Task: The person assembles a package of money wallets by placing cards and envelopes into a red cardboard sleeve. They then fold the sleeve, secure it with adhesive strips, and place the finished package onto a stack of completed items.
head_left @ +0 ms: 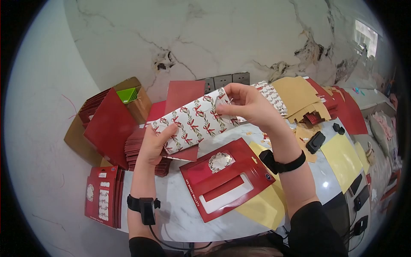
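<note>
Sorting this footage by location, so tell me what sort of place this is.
Probably a home or small packing bench: a marble-look table, stacks of red envelopes, and a cardboard box of stock.

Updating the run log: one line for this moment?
left hand: holds patterned paper wallet | right hand: pinches its flap | red card pack: on table

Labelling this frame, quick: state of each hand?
Left hand: closed on the lower end of the patterned envelope.
Right hand: fingers pinched at the envelope's upper end.
</note>
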`<state>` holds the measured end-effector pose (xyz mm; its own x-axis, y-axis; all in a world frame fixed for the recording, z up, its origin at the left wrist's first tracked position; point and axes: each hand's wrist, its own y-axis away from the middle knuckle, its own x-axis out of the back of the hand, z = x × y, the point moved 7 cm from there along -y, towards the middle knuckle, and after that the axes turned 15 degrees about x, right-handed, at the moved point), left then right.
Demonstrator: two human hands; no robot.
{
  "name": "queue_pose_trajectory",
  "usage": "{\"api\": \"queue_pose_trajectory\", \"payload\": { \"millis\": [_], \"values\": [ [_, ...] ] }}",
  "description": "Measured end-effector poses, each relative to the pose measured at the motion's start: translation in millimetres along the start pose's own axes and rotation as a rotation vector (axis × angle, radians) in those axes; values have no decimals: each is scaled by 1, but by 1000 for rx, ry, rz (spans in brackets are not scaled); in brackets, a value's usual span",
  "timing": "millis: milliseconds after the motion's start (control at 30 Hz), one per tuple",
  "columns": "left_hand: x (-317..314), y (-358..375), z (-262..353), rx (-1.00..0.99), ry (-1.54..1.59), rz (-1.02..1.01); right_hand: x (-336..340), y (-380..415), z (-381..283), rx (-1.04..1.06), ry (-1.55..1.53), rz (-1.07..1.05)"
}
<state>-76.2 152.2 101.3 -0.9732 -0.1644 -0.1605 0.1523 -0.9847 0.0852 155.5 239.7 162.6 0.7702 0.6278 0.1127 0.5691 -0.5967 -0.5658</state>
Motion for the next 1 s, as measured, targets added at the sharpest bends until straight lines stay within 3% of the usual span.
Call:
{"api": "queue_pose_trajectory", "payload": {
  "millis": [67, 200, 300, 367, 400, 433, 500, 533, 567, 600, 767, 833, 900, 967, 1000],
  "values": [
    [-7, 3, 6, -29, 22, -17, -7, 1, -2, -55, -219, 18],
    [-9, 3, 8, -119, 6, -44, -19, 2, -9, 6, -214, -52],
    [-2, -4, -2, -71, -14, -92, -9, 0, -14, 81, -145, 65],
    [-5, -7, 2, -130, -69, 22, 11, 5, -51, 499, 66, 359],
    [-9, -6, 3, -78, -88, -29, 11, 8, -63, 660, 389, 384],
    [-14, -4, 4, -28, -108, -81, 11, 8, -64, 663, 390, 383],
    [-31, 0, 7, -67, -88, -122, -34, 24, -89, 1135, 920, 71],
    [-36, 2, 6, -51, 85, -202, -50, 25, -80, 1178, 973, -9],
    [-41, 4, 7, -37, 253, -282, -66, 26, -70, 1122, 1051, -128],
    [-35, -1, -2, -42, 319, -150, -76, 27, -58, 1080, 1079, -207],
    [-37, -1, -4, -114, 204, -144, -86, 21, -35, 824, 986, -390],
    [-37, -2, -6, -120, 214, -132, -73, 20, -33, 695, 592, -449],
    [-34, -2, -5, -156, 196, -69, -68, 11, -27, 729, 558, -371],
    [-39, 0, -5, -162, 189, -74, -30, 3, -9, 503, 423, 315],
    [-41, 3, -4, -184, 139, -62, -27, 1, 14, 273, 335, 303]
  ]
}}
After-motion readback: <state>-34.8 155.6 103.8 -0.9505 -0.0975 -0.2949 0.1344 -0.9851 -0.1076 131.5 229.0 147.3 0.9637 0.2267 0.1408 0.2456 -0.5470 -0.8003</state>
